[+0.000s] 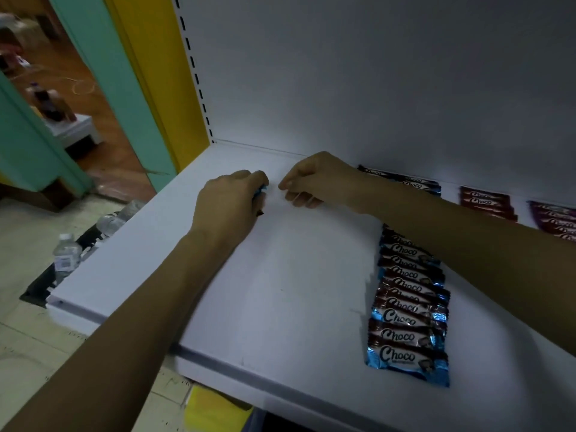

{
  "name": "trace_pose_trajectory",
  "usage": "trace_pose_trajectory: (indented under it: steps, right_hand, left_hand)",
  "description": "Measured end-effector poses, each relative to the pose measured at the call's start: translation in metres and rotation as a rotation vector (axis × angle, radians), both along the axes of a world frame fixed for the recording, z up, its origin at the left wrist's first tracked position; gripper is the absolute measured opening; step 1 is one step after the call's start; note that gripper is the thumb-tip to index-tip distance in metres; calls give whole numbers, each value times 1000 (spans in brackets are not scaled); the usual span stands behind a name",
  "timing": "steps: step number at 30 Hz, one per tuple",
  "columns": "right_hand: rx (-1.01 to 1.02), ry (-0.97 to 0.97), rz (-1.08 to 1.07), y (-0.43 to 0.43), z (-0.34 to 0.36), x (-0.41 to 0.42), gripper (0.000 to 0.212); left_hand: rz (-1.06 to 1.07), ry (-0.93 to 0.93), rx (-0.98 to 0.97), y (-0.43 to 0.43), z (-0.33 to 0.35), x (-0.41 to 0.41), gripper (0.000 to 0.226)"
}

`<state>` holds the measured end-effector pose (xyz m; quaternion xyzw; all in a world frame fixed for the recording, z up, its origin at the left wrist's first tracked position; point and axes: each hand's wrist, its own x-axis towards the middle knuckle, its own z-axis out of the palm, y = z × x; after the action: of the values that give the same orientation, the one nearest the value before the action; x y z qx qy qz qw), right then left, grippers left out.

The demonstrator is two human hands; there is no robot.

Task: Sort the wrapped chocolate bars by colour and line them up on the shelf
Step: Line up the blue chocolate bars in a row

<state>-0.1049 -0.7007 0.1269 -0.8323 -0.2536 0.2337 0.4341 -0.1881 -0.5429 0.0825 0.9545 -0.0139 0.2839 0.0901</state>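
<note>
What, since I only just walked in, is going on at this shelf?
A person is sorting wrapped chocolate bars on a white shelf. The left hand grips a blue-wrapped bar near the back; the right hand hovers beside it with fingers curled, possibly empty. A blue row runs front to back on the right, with a red stack and a purple stack beyond.

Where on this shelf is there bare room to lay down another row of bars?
Bare: the white shelf from the left hand, which grips a blue-wrapped bar, across to the blue Choco row; also the back-left corner by the yellow upright. Crowded: the right end, with red Choco bars and purple Choco bars close together.
</note>
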Motion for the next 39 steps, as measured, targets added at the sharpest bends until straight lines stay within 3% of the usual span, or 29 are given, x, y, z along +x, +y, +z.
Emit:
trace_pose_trajectory:
  steps: [4, 10, 12, 17, 22, 27, 31, 36, 39]
  right_hand:
    - [24, -6, -44, -15, 9, 1, 13]
    - [140, 36, -109, -28, 14, -10, 39]
    - [189, -46, -169, -34, 11, -12, 37]
    - [165, -145, -266, -48, 3, -14, 31]
    - [164, 1, -329, -54, 3, -10, 19]
    - [216, 93, -373, -68, 9, -2, 11]
    - [125, -86, -246, -80, 13, -3, 12]
    - [58, -232, -184, -78, 6, 0, 16]
    - [-78, -539, -102, -81, -6, 2, 12]
  left_hand:
    - [64, -18, -490, -9, 14, 15, 13]
    - [-47, 3, -1543, -60, 37, 39, 9]
    - [-76, 72, -1775, -76, 37, 41, 11]
    - [-74, 80, -1733, -90, 19, 38, 11]
    - [-139, 186, -1782, -87, 14, 37, 14]
    - [-141, 114, -1804, -85, 16, 36, 15]
    - [-111, 50, -1770, -83, 17, 38, 6]
    - [-92, -83, -1352, -76, 10, 42, 8]
    - [-50, -106, -1329, -74, 9, 43, 9]
